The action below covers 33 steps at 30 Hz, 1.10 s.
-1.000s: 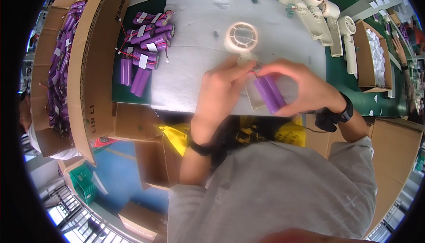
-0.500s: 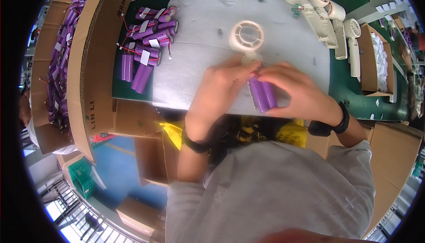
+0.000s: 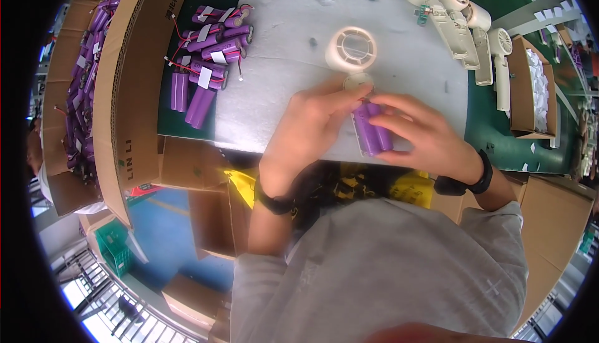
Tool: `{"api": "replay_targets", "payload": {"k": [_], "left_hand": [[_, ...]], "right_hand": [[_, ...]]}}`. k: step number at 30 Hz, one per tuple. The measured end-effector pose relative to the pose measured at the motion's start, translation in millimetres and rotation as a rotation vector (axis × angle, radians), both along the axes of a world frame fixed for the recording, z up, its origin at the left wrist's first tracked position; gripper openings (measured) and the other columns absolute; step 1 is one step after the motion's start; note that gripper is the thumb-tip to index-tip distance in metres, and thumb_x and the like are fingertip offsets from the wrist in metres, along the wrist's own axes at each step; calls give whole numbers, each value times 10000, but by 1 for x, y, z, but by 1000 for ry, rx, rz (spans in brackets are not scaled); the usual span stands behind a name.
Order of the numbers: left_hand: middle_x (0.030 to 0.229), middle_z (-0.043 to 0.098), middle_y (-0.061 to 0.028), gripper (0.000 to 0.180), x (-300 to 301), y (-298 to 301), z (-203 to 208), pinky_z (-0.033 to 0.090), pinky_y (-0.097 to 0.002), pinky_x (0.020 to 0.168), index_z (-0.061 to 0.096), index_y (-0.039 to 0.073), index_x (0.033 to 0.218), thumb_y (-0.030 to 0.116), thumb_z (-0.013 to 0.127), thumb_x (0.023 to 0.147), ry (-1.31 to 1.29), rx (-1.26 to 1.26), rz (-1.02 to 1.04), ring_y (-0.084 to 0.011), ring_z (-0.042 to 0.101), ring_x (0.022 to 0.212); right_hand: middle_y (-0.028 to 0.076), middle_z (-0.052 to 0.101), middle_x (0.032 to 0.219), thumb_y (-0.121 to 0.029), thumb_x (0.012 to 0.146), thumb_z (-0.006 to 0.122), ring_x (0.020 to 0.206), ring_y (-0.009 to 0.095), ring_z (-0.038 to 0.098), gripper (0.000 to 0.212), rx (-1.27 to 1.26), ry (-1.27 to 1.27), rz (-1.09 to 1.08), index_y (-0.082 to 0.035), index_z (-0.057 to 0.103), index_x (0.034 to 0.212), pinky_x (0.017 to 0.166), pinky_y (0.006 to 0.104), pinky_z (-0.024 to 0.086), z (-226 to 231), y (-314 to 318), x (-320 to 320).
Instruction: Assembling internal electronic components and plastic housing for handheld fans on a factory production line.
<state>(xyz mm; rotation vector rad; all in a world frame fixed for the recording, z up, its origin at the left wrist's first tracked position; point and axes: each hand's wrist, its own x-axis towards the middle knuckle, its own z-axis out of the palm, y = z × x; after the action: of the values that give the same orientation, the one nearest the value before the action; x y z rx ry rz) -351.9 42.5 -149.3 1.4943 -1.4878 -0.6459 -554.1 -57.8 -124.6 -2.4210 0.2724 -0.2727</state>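
We see a purple battery pack (image 3: 374, 132) of two cells side by side, lying along the open handle of a cream hand fan (image 3: 350, 49), with a pale edge of the handle showing along the pack's left side. The right hand (image 3: 427, 132) grips the pack, fingers across its upper part and thumb at its lower end. The left hand (image 3: 312, 120) is bent in at the top of the handle, its fingertips meeting just above the pack; we cannot tell what they pinch.

Beneath lies a white foam sheet (image 3: 274, 84) on a green desk (image 3: 483, 118). To its left we find a heap of purple batteries (image 3: 203, 40) with red wires and white tags, and beyond it a tall cardboard box (image 3: 140, 93) holding many more. At the upper right we see cream fan parts (image 3: 449, 37) in a row, beside a small carton (image 3: 522, 112) of white pieces.
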Motion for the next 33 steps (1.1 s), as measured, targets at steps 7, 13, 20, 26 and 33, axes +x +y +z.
{"api": "replay_targets", "payload": {"k": [7, 13, 20, 26, 33], "left_hand": [[1111, 673, -206, 301, -1, 0, -1, 543, -337, 725, 692, 73, 1154, 33, 672, 857, -21, 3, -2, -349, 696, 899], [1068, 686, -195, 326, 1, -1, 4, 540, -325, 695, 695, 68, 1149, 71, 720, 824, -27, 53, -17, -317, 702, 833], [1016, 706, -158, 493, 3, -2, 8, 522, -293, 639, 701, 73, 1147, 101, 848, 678, 73, 113, -36, -220, 700, 747], [1001, 713, -130, 541, 5, -5, 10, 521, -271, 642, 710, 77, 1140, 67, 872, 624, 140, 208, -21, -132, 655, 716], [987, 711, -104, 532, 3, -5, -5, 517, -259, 659, 707, 77, 1151, 38, 854, 642, 219, 196, -28, -123, 649, 738]], "right_hand": [[165, 520, 1300, -94, 699, 821, 1044, 284, 605, 343, -45, -29, 25, -8, 601, 947, 868, 379, 549, -2, -1, 1], [171, 527, 1297, -97, 680, 833, 985, 287, 607, 350, -127, -95, 12, -12, 552, 871, 800, 384, 527, -3, 4, -1], [149, 507, 1268, -56, 663, 829, 984, 291, 608, 412, 78, -14, -67, -27, 546, 960, 817, 377, 525, 4, 1, 8], [131, 484, 1249, -57, 637, 842, 1021, 304, 604, 550, 215, 81, -173, -44, 518, 1082, 854, 378, 527, 10, 3, 22], [124, 480, 1266, -96, 633, 857, 1111, 307, 569, 746, 174, 75, -38, -56, 506, 1290, 883, 370, 530, 6, -5, 20]]}}
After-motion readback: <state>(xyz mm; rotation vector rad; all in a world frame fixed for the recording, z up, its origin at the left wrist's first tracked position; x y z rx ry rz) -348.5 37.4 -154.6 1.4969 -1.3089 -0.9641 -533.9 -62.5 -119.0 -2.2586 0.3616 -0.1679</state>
